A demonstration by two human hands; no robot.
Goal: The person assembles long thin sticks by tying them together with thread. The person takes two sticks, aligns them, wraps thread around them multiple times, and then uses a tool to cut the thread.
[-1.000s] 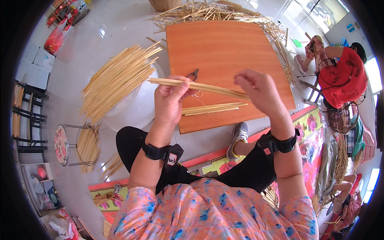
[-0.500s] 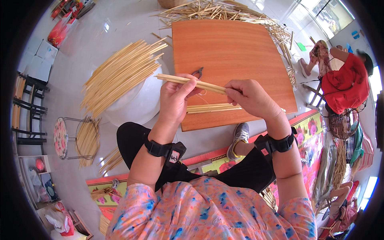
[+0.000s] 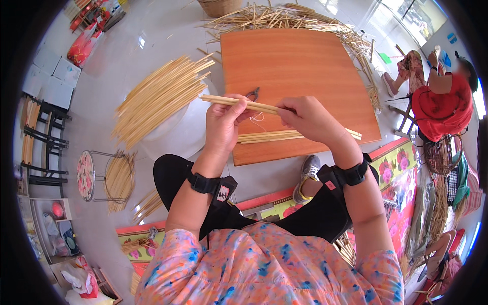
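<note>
Stalk pile (image 3: 160, 101) lay left of the bench (image 3: 300, 61). Left hand (image 3: 222, 119): fingers grasped pale stalks (image 3: 263, 107) over the bench's left edge. Pliers (image 3: 256, 93) lay beyond, loose sticks (image 3: 272, 136) along the near edge. Right hand (image 3: 307, 118): fingers clasped the pale stalks' right end.

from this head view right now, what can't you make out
Head view:
Held sticks: exact count, as they overlap in the left hand; right ends, covered by the right hand.
Lying sticks on the table: middle stretch, behind the right hand and forearm.
Dark tool: lower part, behind the held sticks.
Woven basket: top, cut off by the upper edge.
</note>
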